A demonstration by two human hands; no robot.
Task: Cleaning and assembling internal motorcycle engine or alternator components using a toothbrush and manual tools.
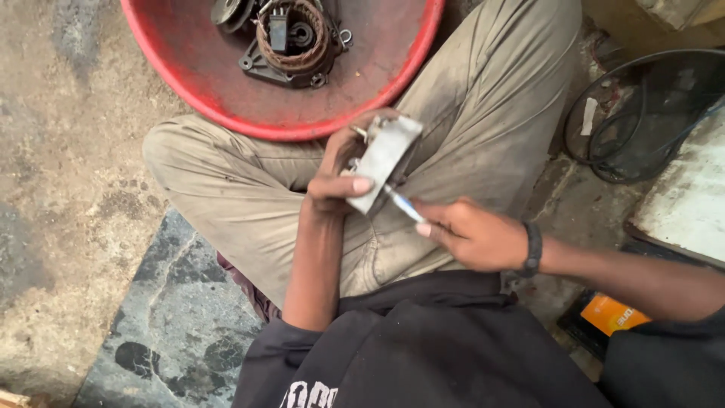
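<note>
- The left hand [343, 170] grips a flat grey metal part [384, 162] over the lap, thumb pressed across its near face and fingers curled behind it.
- The part is held up on a slant; its long axis runs from lower left to upper right, with a small stud at its upper edge.
- The right hand [472, 234] is closed in a pinch on a thin tool [402, 205] with a pale blue shaft, thumb and fingers together around it.
- The tool lies up and to the left of the right hand; its tip touches the part's lower edge, just beside the left thumb.
- Both hands are at the part; the left one carries it, the right one reaches it only through the tool.
- Count: one part in hand, one tool, two hands.
- Beyond the knees stands one red basin [226, 98] holding a dark motor housing [291, 45] with a copper winding, plus a few smaller pieces I cannot tell apart.
- To the right lies one black cable coil [642, 113], well apart from the hands.
</note>
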